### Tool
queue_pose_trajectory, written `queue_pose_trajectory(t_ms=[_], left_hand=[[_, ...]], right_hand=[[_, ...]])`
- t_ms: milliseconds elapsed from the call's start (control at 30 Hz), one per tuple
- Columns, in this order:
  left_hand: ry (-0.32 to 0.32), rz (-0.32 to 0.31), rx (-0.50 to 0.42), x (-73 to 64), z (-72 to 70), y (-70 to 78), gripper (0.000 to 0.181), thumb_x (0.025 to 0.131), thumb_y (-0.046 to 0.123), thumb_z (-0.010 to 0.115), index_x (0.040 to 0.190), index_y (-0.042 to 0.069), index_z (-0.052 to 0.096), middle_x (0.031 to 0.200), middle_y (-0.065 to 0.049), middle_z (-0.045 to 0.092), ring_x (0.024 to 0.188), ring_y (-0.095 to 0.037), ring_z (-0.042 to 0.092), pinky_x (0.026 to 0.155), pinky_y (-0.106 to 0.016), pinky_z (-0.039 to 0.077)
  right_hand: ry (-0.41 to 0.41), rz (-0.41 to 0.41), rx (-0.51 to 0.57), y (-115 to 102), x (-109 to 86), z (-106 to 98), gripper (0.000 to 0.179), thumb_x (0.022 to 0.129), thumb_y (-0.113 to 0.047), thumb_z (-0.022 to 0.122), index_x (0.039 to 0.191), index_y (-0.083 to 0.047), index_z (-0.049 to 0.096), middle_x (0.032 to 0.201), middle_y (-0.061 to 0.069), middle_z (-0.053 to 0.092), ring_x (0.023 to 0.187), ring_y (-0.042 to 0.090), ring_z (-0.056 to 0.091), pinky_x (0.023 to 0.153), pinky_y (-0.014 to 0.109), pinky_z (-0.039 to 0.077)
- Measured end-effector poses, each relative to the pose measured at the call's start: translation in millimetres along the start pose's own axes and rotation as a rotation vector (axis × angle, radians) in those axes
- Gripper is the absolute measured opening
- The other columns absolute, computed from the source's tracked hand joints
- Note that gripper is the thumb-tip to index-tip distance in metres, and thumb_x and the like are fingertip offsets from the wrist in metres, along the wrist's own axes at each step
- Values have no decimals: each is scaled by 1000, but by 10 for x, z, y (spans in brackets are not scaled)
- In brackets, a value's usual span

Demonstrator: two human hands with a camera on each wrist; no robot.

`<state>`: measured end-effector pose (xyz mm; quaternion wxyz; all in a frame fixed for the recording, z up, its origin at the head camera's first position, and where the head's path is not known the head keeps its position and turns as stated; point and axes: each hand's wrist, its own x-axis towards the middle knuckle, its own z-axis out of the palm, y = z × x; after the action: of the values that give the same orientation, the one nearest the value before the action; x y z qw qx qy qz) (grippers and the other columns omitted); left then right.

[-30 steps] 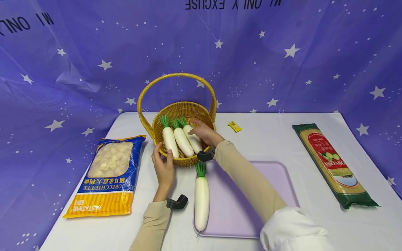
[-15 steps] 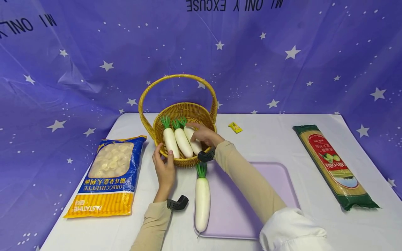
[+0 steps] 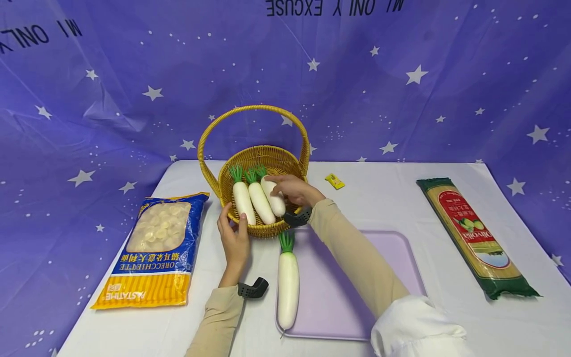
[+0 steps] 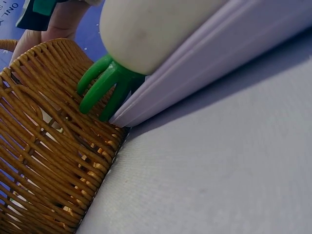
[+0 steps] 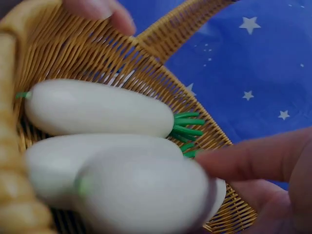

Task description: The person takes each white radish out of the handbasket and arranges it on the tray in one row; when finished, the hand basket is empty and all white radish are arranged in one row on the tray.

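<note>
in the basket (rim gripped by left hand), two radishes are laid, another is pinched by right hand; one radish is left outside.

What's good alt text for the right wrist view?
A right hand holds a blurred white radish in a wicker basket, beside two more white radishes with green tops. Part of the left hand shows at the upper left, with a starry blue backdrop behind.
</note>
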<state>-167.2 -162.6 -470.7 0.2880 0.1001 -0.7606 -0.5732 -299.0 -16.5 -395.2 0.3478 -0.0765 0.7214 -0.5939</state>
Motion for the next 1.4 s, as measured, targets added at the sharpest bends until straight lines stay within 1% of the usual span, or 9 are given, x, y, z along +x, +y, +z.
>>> queue_pose_trajectory(t_ms=[100,133,333,533,700,900,967,1200,1400], left_hand=[[0,2,4,0,8,-4,46,91,26,50,135,17,36,131,-19,36,111,-34,46,88,-45,39],[1,6,4,1,11,-6,46,91,26,50,135,17,36,131,-19,36,111,-34,46,88,-46,39],[13,29,11,4,15,-10,46,92,25,50,135,15,36,130,-21,36,112,-37,46,88,-47,39],[7,5,8,-19,1,-3,46,91,25,50,135,16,36,131,-19,36,113,-35,45,89,-45,39],[-4,8,10,-30,9,-8,47,92,26,49,135,16,35,132,-20,35,114,-36,44,90,-47,38],[0,17,18,-7,7,-14,47,92,28,48,136,16,35,132,-20,35,111,-35,45,89,-47,38],[-3,15,18,-12,16,-14,47,92,28,48,135,16,35,131,-20,35,110,-34,45,88,-46,38],[-15,19,17,-13,34,-3,47,92,27,48,136,16,35,131,-20,35,111,-36,45,89,-45,38],[1,20,17,-5,19,-12,46,92,26,49,135,18,35,132,-19,35,116,-35,43,91,-47,38]], right_hand=[[-41,-15,112,3,-11,-31,57,87,-2,51,138,-25,39,148,-1,27,121,22,45,87,36,44],[-51,-29,142,5,-18,-38,56,88,-2,50,138,-24,38,144,2,33,112,21,51,85,35,45],[-103,-150,287,26,-114,-72,50,90,-8,52,136,-22,40,121,6,47,84,13,55,84,34,44],[-151,-267,315,70,-396,-110,50,91,-10,52,137,-24,38,132,7,40,92,13,53,83,32,43],[-155,-325,255,165,-828,-197,53,87,-9,57,136,-21,38,127,12,39,105,18,48,87,33,44],[-26,-365,-42,474,-1419,-193,59,78,-18,70,130,-17,42,121,15,46,105,22,53,86,33,46],[12,-359,-99,631,-1598,-171,59,76,-18,72,128,-16,44,120,15,48,102,23,54,83,32,46],[60,-294,-129,1145,-2036,-86,59,74,-16,73,126,-9,45,122,19,44,98,23,53,76,26,48],[67,-237,-137,1359,-2171,6,61,74,-20,73,127,-8,45,117,23,43,94,23,55,72,26,51]])
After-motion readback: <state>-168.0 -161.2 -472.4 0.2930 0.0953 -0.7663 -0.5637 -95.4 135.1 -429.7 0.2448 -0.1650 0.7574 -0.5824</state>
